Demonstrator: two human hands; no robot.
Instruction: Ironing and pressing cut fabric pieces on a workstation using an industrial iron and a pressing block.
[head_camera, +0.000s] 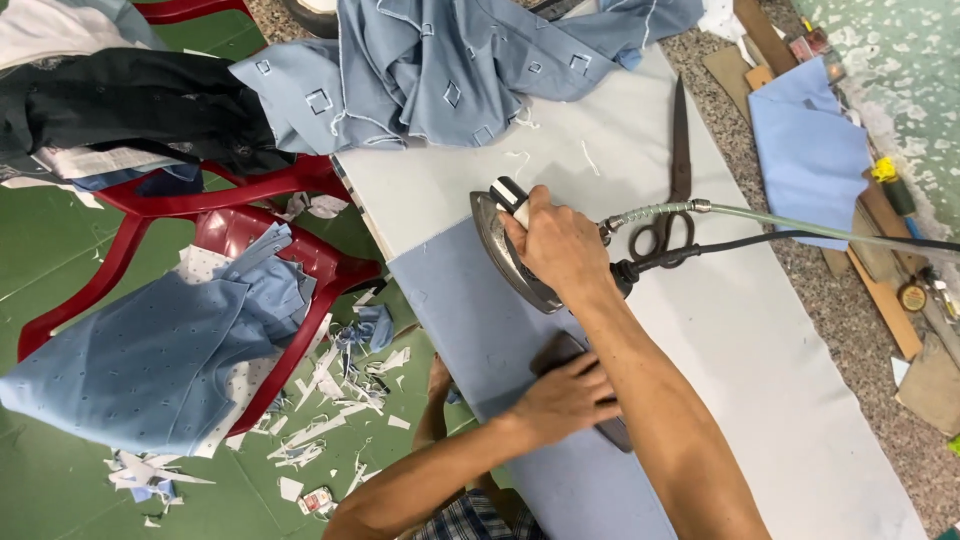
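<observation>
the right hand (558, 245) is clenched around the handle of a steam iron (512, 252), whose metal soleplate rests on the near end of a strip of blue-grey fabric (480, 330) laid along the white ironing table (760, 380). a black cord and a pale hose run from the back of the iron off to the right. the left hand (565, 400) lies flat with fingers spread, pressing down on a dark flat block (560, 352) that sits on the same fabric strip, just below the iron; the right forearm crosses over part of that block. long tailor's shears (680, 165) lie on the table just beyond the iron, blades pointing away. a heap of blue patterned garments (450, 70) is piled at the table's far end. to the left, a red plastic chair (230, 235) carries more blue cloth, and paper and cloth scraps (320, 400) litter the green floor.
</observation>
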